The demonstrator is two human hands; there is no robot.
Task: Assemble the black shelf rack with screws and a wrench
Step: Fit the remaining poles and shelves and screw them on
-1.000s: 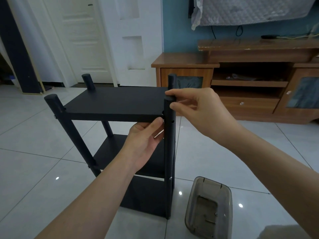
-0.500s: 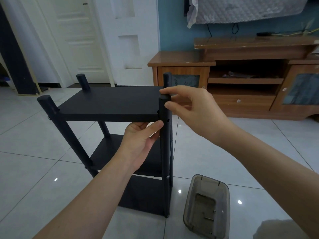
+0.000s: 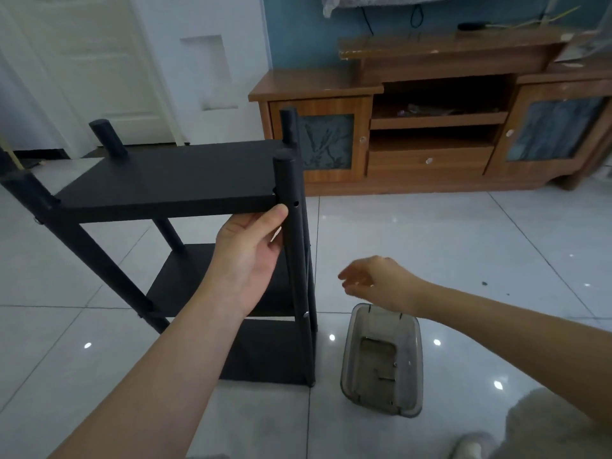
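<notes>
The black shelf rack (image 3: 172, 190) stands on the tiled floor at centre left, with three boards and four round posts. My left hand (image 3: 250, 256) grips under the top board's near right corner, thumb against the front right post (image 3: 291, 226). That post shows an empty hole beside the top board. My right hand (image 3: 374, 279) hangs in the air right of the rack, fingers loosely curled and holding nothing, just above a clear grey plastic tray (image 3: 384, 359) on the floor. Small screws and a thin metal piece lie in the tray.
A wooden TV cabinet (image 3: 430, 127) runs along the blue back wall to the right. White doors (image 3: 99, 61) fill the left background. My knee (image 3: 546, 425) shows at the bottom right corner. Glossy floor tiles (image 3: 463, 243) spread between rack and cabinet.
My right hand has left the top of the front right post and dropped down to the right, above the tray. My left hand stays under the top board. The view has tilted downward.
</notes>
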